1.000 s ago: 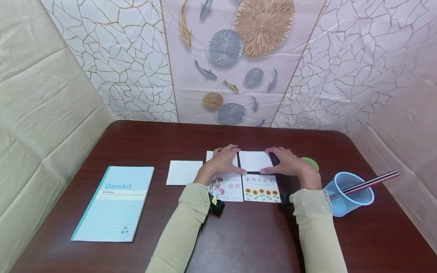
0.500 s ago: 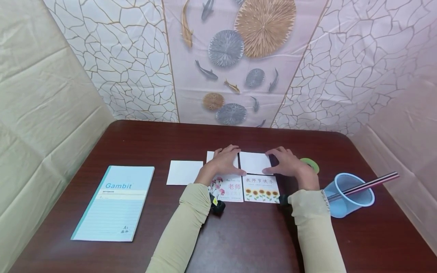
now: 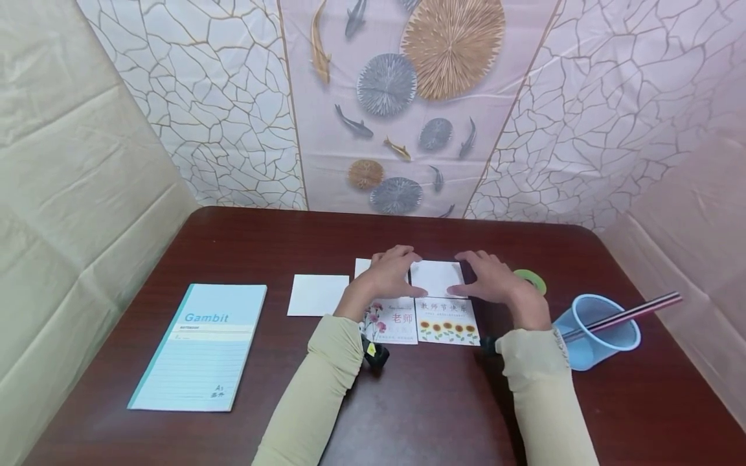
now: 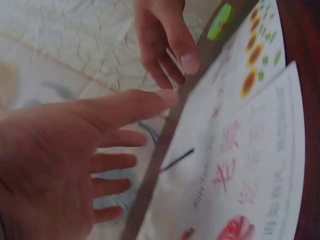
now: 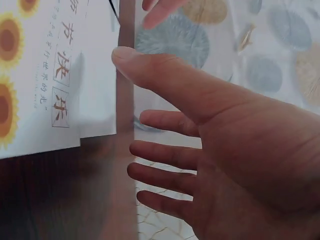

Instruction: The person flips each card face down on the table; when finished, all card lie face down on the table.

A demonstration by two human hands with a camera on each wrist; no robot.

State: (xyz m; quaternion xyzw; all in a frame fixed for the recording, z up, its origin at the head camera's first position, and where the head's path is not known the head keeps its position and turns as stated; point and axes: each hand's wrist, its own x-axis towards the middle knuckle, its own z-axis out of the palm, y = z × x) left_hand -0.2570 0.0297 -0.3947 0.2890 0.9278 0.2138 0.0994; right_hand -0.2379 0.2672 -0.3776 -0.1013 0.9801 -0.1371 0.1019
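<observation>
In the head view, several cards lie in a block: a blank white card (image 3: 437,278) and another white card (image 3: 362,266) at the back, a pink-flower card (image 3: 402,325) and a sunflower card (image 3: 447,323) in front. My left hand (image 3: 386,277) spreads over the back-left card, hiding much of it, its fingertips at the blank card's left edge. Facing it, my right hand (image 3: 494,279) has its thumb (image 5: 131,59) right at that card's right side. Both hands have extended fingers, as the left wrist view shows for the left palm (image 4: 45,165).
Left of the block lies a single white card (image 3: 317,295), then a Gambit notebook (image 3: 201,349). A green tape roll (image 3: 530,279) sits beyond my right hand. Nearby, a blue cup (image 3: 588,349) holds dark striped sticks (image 3: 632,314). Behind the table hangs a patterned cloth (image 3: 384,129).
My left hand has shifted slightly right over the cards, its fingertips now overlapping the blank card's left edge. My right thumb has moved slightly along the card's right side. The view drifts a little.
</observation>
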